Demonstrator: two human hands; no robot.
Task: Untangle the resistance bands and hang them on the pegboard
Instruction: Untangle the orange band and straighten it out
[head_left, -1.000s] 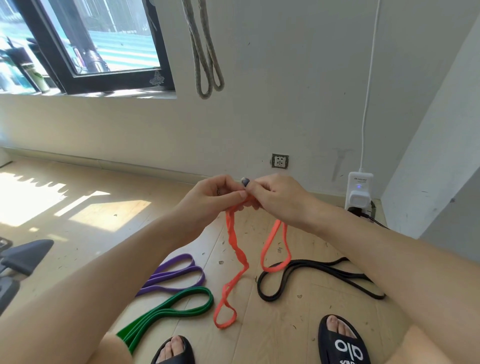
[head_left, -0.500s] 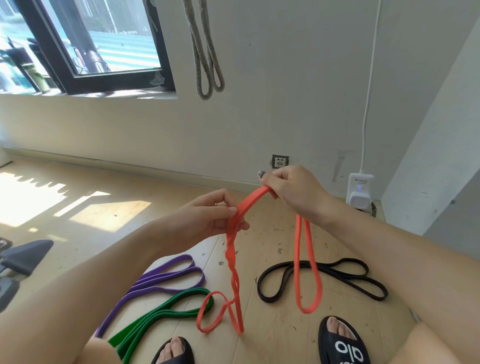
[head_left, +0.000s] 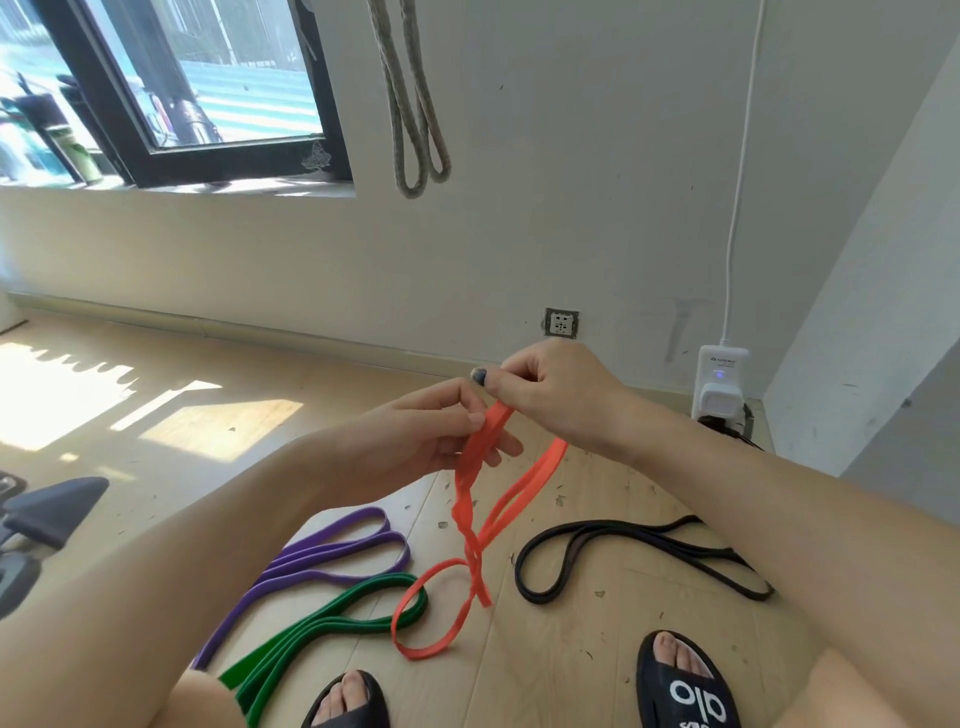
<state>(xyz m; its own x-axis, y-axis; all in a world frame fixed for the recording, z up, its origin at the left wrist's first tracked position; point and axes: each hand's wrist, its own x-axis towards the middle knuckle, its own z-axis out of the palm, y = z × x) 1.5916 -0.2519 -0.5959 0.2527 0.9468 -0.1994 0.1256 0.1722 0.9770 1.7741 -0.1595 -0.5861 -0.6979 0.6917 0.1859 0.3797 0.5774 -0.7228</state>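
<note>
Presently, an orange resistance band (head_left: 470, 512) is held up in front of the body by both hands, above the wooden floor (head_left: 260, 436). Its upper end is pinched by the left hand (head_left: 426, 436), whose thumb and fingers are curled round the flat strip. The same upper end is gripped from above by the right hand (head_left: 550, 389), its fingers curled over the strip just beside the left fingertips, so that the two hands are nearly touching. From the hands several strands are seen to hang down; they are twisted together lower down, and a loop is formed at the bottom, close to the floor; whether it rests there cannot be told.

On the floor three other bands are laid. A purple band (head_left: 332, 556) is stretched out to the left, and a green band (head_left: 322, 623) lies just beside it, nearer the body, with the orange loop overlapping its far end in the view. A black band (head_left: 623, 551) is spread to the right, apart from the others. A grey band (head_left: 415, 104) is hung on the wall above. Two feet in black sandals (head_left: 685, 691) are seen at the lower edge.
</note>
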